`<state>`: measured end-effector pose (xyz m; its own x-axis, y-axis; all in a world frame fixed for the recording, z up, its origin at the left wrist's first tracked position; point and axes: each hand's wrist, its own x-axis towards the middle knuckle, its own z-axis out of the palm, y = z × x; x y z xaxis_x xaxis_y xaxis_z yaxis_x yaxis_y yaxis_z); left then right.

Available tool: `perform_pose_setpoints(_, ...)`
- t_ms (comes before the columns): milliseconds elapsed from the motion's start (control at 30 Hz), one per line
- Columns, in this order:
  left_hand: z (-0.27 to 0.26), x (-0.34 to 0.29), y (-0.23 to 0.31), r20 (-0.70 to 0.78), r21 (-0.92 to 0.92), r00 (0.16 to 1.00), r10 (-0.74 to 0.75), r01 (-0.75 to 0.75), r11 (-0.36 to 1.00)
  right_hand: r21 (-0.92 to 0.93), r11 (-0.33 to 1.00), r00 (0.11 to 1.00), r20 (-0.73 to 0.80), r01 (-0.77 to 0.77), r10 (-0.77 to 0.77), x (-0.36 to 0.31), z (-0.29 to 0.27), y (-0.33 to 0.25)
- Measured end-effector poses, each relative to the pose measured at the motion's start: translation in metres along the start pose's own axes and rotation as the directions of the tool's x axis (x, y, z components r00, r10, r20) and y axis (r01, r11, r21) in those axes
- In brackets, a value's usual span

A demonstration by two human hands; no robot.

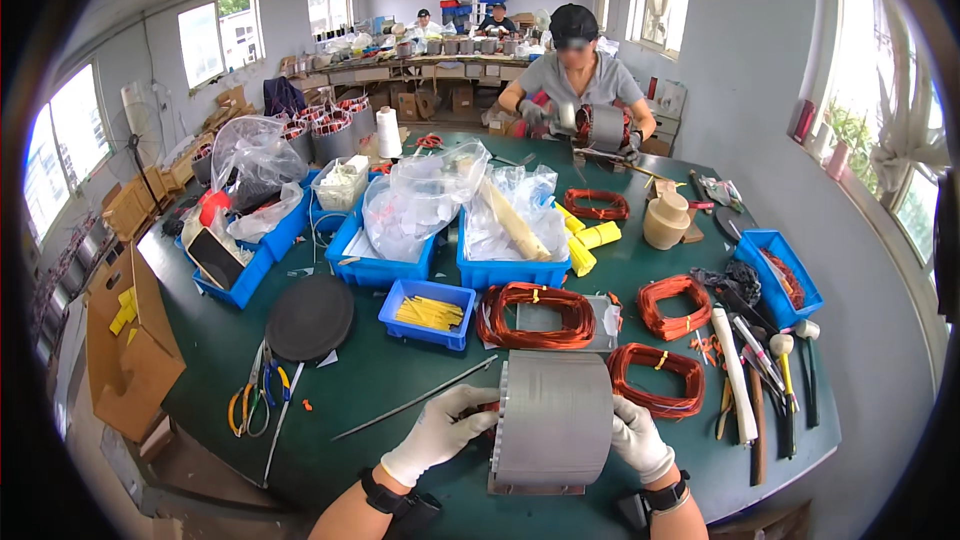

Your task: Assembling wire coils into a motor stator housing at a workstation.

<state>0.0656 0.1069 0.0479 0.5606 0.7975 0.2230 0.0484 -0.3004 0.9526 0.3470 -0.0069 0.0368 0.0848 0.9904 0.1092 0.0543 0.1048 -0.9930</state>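
Observation:
A grey cylindrical motor stator core [555,410] lies on its side on a flat stand at the near edge of the green table. My left hand [440,435], in a white glove, has its fingers closed at the core's left end, where a bit of dark red wire shows. Against the right end, my right hand [640,440], also gloved, curls its fingers round the rim; the fingertips are partly hidden. Just beyond the core sit bundles of red copper wire: one coil [540,315] behind it, another coil [655,380] to the right.
Mallets [785,370] and rods lie at the right, near a blue bin [780,278]. Scissors [245,400], pliers and a round black disc [310,318] are on the left. A small blue tray [428,312] holds yellow strips. Across the table, a co-worker [585,80] handles another stator.

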Motion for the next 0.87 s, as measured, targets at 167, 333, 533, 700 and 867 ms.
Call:
perform_pose_setpoints(167, -0.008, -0.001, -0.004, 0.068, -0.173, 0.995, -0.070, 0.081, 0.982, 0.080, 0.997, 1.000, -0.003, 0.000, 0.000, -0.002, -0.002, 0.002)
perform_pose_setpoints(333, -0.010, -0.004, 0.006, 0.089, -0.123, 0.995, -0.045, 0.056, 0.991, 0.051, 0.996, 0.997, 0.042, 0.069, -0.071, -0.008, -0.011, 0.007)
perform_pose_setpoints(533, -0.007, 0.003, -0.005, 0.022, -0.022, 1.000, -0.009, 0.010, 1.000, 0.141, 0.988, 0.997, -0.045, -0.063, 0.070, 0.002, -0.004, 0.006)
perform_pose_setpoints(700, -0.006, 0.010, -0.005, 0.052, -0.197, 0.994, -0.095, 0.103, 0.975, 0.253, 0.967, 0.994, -0.090, -0.039, 0.063, 0.005, -0.005, 0.020)
perform_pose_setpoints(867, -0.014, 0.005, -0.004, 0.051, -0.390, 0.989, -0.142, 0.150, 0.908, 0.243, 0.969, 0.988, -0.126, -0.052, 0.085, -0.005, -0.011, 0.028)
